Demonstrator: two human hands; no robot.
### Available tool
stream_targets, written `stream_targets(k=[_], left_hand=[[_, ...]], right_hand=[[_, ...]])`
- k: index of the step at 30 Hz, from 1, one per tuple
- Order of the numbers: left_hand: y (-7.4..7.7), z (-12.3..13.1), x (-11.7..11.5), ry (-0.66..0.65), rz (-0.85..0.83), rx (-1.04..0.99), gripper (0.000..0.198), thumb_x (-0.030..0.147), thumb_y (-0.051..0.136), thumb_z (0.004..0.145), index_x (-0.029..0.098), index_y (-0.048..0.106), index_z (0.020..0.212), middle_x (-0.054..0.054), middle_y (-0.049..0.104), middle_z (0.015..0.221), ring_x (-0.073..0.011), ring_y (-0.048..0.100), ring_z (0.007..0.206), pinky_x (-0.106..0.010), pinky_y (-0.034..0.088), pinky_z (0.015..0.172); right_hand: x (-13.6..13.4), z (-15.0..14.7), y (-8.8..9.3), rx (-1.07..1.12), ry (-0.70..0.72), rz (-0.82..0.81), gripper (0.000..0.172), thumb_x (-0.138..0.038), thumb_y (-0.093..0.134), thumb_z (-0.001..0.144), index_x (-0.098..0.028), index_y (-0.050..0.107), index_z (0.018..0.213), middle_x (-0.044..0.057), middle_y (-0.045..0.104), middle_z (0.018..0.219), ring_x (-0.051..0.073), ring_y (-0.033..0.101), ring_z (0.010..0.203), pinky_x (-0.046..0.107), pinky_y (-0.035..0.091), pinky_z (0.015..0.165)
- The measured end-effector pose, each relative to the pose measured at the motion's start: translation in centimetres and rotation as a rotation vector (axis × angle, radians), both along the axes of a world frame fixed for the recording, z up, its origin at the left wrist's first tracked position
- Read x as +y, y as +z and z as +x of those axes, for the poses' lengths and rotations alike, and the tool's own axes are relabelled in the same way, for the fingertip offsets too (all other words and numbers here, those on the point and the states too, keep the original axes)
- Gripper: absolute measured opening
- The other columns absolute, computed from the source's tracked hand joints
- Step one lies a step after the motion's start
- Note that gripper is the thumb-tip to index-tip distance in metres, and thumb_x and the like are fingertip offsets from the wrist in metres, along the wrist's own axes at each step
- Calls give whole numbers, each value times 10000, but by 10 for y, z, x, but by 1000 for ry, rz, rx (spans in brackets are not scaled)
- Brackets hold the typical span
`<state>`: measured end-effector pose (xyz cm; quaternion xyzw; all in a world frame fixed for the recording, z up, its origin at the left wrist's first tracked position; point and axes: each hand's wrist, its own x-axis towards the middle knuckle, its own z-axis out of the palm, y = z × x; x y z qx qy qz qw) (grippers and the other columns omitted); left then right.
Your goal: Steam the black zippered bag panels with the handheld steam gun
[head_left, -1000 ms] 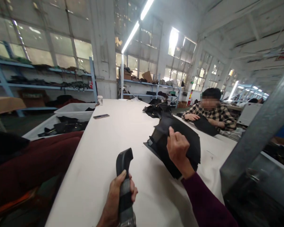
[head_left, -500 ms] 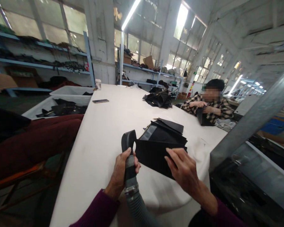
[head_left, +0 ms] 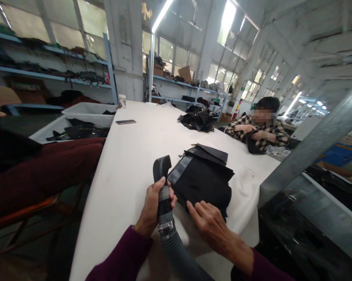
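Note:
My left hand (head_left: 150, 207) is wrapped round the grey and black neck of a hose (head_left: 178, 249) whose flat black nozzle (head_left: 161, 168) points up and away from me. A metal clamp (head_left: 166, 226) rings the hose below the fingers. Right of the nozzle lies a stack of black fabric pieces (head_left: 205, 183), with a shiny dark band along its left side. My right hand (head_left: 209, 222) is at the stack's near edge, fingers bent and thumb towards the fabric; whether it pinches an edge is unclear.
A phone (head_left: 125, 121) and a cup (head_left: 121, 101) are on the white table (head_left: 120, 164). Behind sits another black pile (head_left: 198, 118). A person (head_left: 258, 128) handles black fabric at the right. A metal post (head_left: 313, 144) slants nearby. White bins (head_left: 41, 134) stand left, beside a seated person's legs (head_left: 47, 171).
My right hand has moved left and nearer to me. The upper black piece has shifted, showing more of the shiny band and the stack. The nozzle has tilted slightly.

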<state>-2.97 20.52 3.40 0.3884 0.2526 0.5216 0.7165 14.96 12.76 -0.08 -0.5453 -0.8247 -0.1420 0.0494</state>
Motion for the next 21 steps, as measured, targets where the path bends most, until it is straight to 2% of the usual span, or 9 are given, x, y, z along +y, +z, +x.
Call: stream_targets(k=[3, 5, 8, 10, 11, 13, 15, 17, 21], left_hand=[[1, 0, -1, 10, -11, 6, 233, 364, 447, 859, 172, 510, 743, 45, 531, 498, -112, 494, 390, -246, 362, 447], [1, 0, -1, 18, -15, 13, 231, 363, 450, 857, 173, 506, 738, 48, 527, 495, -108, 489, 388, -242, 358, 446], [0, 1, -1, 19, -17, 17, 222, 362, 465, 848, 175, 503, 734, 49, 527, 492, -110, 487, 386, -233, 347, 426], [-1, 2, 0, 11, -20, 14, 223, 366, 472, 845, 175, 505, 735, 47, 530, 494, -111, 489, 387, -230, 348, 418], [-2, 2, 1, 8, -20, 11, 229, 372, 468, 848, 175, 507, 737, 46, 530, 496, -111, 489, 387, -231, 350, 419], [-3, 1, 2, 5, -16, 2, 250, 385, 450, 858, 173, 513, 740, 44, 530, 500, -112, 490, 392, -235, 355, 428], [-3, 1, 2, 8, -10, -5, 263, 387, 430, 868, 173, 518, 744, 42, 529, 502, -110, 487, 394, -240, 361, 443], [-2, 2, 3, 11, -15, -1, 265, 383, 422, 872, 174, 519, 741, 40, 528, 501, -109, 484, 398, -241, 363, 450], [-1, 3, 2, 9, -46, 24, 279, 392, 412, 880, 172, 518, 746, 39, 518, 500, -103, 473, 401, -237, 372, 456]], right_hand=[[-23, -17, -9, 27, 33, -67, 529, -35, 447, 824, -166, 383, 1332, 100, 581, 1118, 250, 518, 1051, 342, 439, 846], [-28, -18, -4, 66, 29, -120, 535, -20, 456, 800, -169, 399, 1311, 104, 559, 1172, 254, 480, 1127, 337, 422, 886], [-20, -11, 22, 136, 83, -295, 281, -83, 442, 842, -194, 561, 1072, 46, 624, 943, 181, 585, 884, 265, 451, 756], [-6, -6, 44, 191, 114, -331, 197, -134, 412, 884, -201, 597, 901, 11, 614, 790, 133, 580, 703, 232, 445, 668], [4, -4, 53, 222, 103, -285, 185, -161, 420, 892, -201, 600, 904, 15, 616, 798, 133, 579, 714, 234, 447, 675], [25, 0, 62, 273, 40, -124, 219, -237, 505, 867, -187, 577, 1067, 66, 622, 972, 184, 571, 916, 291, 449, 797], [45, 2, 54, 295, -17, -42, 496, -329, 617, 793, -155, 487, 1238, 136, 551, 1191, 262, 480, 1122, 397, 400, 929], [59, 1, 33, 295, -26, -108, 673, -380, 660, 744, -123, 413, 1316, 182, 464, 1312, 307, 418, 1203, 461, 363, 975], [67, -8, -16, 330, -102, -129, 655, -386, 554, 821, -88, 343, 1365, 214, 368, 1401, 318, 334, 1288, 516, 277, 1035]])
